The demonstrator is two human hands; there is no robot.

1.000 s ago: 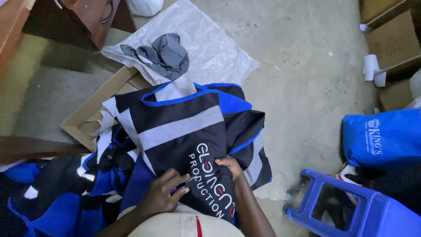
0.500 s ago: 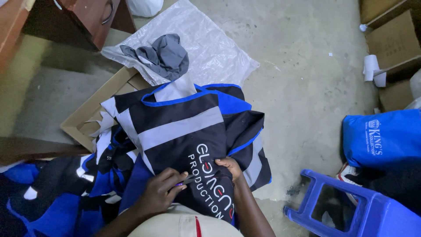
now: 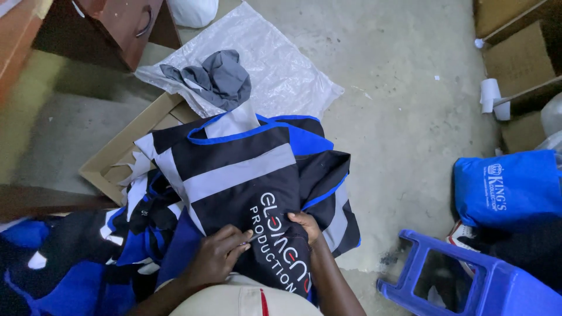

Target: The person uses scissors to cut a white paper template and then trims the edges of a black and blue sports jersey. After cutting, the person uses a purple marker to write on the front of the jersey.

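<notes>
A black garment (image 3: 234, 175) with grey bands and blue trim lies spread over the person's lap and a heap of similar blue and black clothes (image 3: 88, 257). Its long axis runs from the lap up and slightly left, the blue-edged collar end pointing away from the person toward a grey cloth (image 3: 219, 76) on a clear plastic sheet (image 3: 281, 76). White lettering sits near its lower edge.

The left hand (image 3: 218, 257) rests on the lettered part, fingers curled together, the tips pinching something thin and too small to make out. The right hand (image 3: 307, 225) presses the garment's right edge, fingers together and bent over the fabric.

Bare concrete floor (image 3: 398, 117) opens to the right and above. A flattened cardboard box (image 3: 117, 158) borders the left, a blue plastic stool (image 3: 468, 281) the lower right, a blue bag (image 3: 503, 187) beyond it.

Against the earlier frames, garment and hands sit in nearly the same place; the left fingertips have shifted only slightly.
</notes>
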